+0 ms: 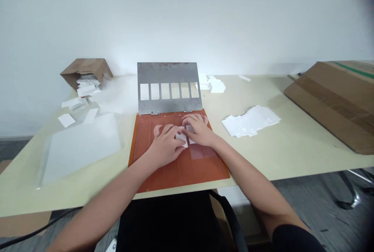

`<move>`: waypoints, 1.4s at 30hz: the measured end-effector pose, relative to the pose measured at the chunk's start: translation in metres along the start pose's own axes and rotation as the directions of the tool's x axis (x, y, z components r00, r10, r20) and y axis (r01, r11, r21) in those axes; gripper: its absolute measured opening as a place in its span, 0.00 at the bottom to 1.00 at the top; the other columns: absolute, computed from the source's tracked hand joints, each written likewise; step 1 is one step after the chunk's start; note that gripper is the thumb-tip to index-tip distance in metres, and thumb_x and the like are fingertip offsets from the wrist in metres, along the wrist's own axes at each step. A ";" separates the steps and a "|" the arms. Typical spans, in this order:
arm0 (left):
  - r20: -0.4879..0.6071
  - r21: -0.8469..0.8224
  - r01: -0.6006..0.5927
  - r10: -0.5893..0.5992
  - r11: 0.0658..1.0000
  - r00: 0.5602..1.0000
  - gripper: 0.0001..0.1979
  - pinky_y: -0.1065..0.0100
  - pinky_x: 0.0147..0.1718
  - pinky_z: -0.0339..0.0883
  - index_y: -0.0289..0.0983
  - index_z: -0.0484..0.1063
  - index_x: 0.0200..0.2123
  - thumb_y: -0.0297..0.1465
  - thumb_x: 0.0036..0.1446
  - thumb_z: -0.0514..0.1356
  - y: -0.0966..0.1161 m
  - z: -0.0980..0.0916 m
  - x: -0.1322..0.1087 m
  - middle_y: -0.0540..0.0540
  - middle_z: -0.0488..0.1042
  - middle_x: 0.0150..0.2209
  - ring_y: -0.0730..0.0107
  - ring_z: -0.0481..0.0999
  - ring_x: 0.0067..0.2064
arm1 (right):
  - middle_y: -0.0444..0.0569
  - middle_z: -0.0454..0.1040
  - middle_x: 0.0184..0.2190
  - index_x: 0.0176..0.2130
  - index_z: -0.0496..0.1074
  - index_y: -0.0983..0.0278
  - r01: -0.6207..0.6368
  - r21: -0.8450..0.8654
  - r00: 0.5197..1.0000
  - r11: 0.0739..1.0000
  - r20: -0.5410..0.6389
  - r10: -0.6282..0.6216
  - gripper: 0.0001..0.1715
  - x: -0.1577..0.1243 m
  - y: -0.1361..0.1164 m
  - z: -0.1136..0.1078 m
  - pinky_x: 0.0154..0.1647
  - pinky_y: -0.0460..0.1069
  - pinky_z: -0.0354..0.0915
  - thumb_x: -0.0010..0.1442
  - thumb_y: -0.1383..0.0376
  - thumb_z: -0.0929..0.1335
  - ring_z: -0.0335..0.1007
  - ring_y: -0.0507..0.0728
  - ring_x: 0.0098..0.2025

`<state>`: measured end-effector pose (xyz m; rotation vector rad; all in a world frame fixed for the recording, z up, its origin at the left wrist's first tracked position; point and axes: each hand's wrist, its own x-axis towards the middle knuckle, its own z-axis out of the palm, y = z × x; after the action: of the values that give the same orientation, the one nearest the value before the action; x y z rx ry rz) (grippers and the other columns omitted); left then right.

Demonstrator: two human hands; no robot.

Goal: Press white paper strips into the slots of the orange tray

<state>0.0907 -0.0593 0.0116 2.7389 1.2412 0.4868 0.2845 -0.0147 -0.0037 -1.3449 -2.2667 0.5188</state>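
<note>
On the table lies an orange board [163, 174], with a grey metal frame [166, 73] hinged along its far edge and standing raised. The frame has a row of several rectangular windows. My left hand [167, 145] is over the middle of the board, its thumb and index finger at the two ends of a small white card [181, 138]. Close beside it, my right hand [201, 130] has its thumb and fingers around another white card [191, 130], which they partly cover. The two cards lie side by side on the board.
Loose white cards [251, 121] are spread on the right, and a small stack [216, 85] is behind the frame. An open cardboard box [87, 65] spills white pieces at left, near a clear plastic sheet [84, 143]. A large cardboard box [333, 104] is at right.
</note>
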 end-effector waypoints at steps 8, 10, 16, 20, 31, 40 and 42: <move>-0.111 -0.007 0.058 -0.058 0.998 0.992 0.07 0.50 0.49 0.54 0.40 0.77 0.37 0.32 0.62 0.59 -0.006 -0.003 0.002 0.41 0.73 0.49 0.55 0.69 0.52 | 0.45 0.78 0.36 0.44 0.71 0.60 0.019 0.114 0.996 0.993 -0.084 -0.010 0.14 -0.004 0.011 -0.020 0.46 0.53 0.65 0.63 0.56 0.63 0.73 0.54 0.38; -0.104 -0.024 0.075 -0.077 0.997 0.992 0.08 0.52 0.49 0.54 0.40 0.76 0.42 0.33 0.63 0.57 -0.006 -0.004 0.002 0.40 0.72 0.50 0.55 0.69 0.53 | 0.47 0.79 0.38 0.47 0.72 0.61 -0.034 0.093 0.988 0.995 -0.145 0.047 0.18 -0.006 0.024 -0.034 0.42 0.51 0.65 0.64 0.56 0.60 0.73 0.54 0.38; -0.011 -0.071 0.053 -0.054 0.996 0.998 0.10 0.52 0.49 0.54 0.41 0.73 0.46 0.32 0.64 0.56 -0.005 -0.002 0.003 0.41 0.72 0.52 0.55 0.69 0.55 | 0.50 0.77 0.31 0.36 0.77 0.60 -0.349 -0.094 0.900 0.932 -0.309 0.306 0.12 -0.030 0.081 -0.082 0.54 0.69 0.53 0.54 0.63 0.64 0.73 0.63 0.38; 0.021 -0.115 0.055 -0.053 0.992 0.998 0.10 0.52 0.50 0.55 0.42 0.72 0.47 0.33 0.64 0.56 -0.008 0.001 0.004 0.41 0.72 0.53 0.55 0.69 0.56 | 0.58 0.77 0.43 0.36 0.77 0.62 -0.423 -0.128 0.854 0.897 -0.387 0.347 0.13 -0.041 0.101 -0.091 0.52 0.75 0.50 0.52 0.63 0.66 0.71 0.70 0.47; 0.260 -0.183 0.142 -0.091 0.973 0.961 0.18 0.45 0.55 0.56 0.43 0.68 0.55 0.40 0.64 0.56 -0.017 -0.021 0.042 0.42 0.69 0.59 0.51 0.67 0.60 | 0.48 0.80 0.41 0.41 0.74 0.60 0.127 0.077 0.978 0.989 -0.176 -0.112 0.10 -0.007 0.056 -0.060 0.49 0.54 0.67 0.61 0.61 0.65 0.75 0.56 0.44; 0.060 -0.228 0.052 -0.039 0.972 0.997 0.15 0.51 0.55 0.48 0.43 0.71 0.51 0.29 0.68 0.47 -0.028 0.014 0.039 0.46 0.76 0.53 0.62 0.73 0.56 | 0.46 0.79 0.40 0.42 0.69 0.58 0.263 0.008 0.958 0.965 -0.117 -0.260 0.07 -0.017 0.051 -0.031 0.55 0.59 0.55 0.62 0.60 0.68 0.70 0.61 0.50; 0.054 -0.241 0.038 -0.026 0.970 0.998 0.15 0.53 0.54 0.48 0.43 0.72 0.48 0.27 0.68 0.47 -0.030 0.015 0.037 0.47 0.77 0.52 0.63 0.74 0.54 | 0.46 0.79 0.42 0.42 0.69 0.58 0.267 0.007 0.961 0.964 -0.080 -0.266 0.10 -0.019 0.052 -0.032 0.56 0.60 0.53 0.60 0.59 0.69 0.69 0.61 0.51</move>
<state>0.0973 -0.0110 0.0000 2.5084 1.1303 0.5247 0.3477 -0.0055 -0.0083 -1.0097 -2.3238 0.3859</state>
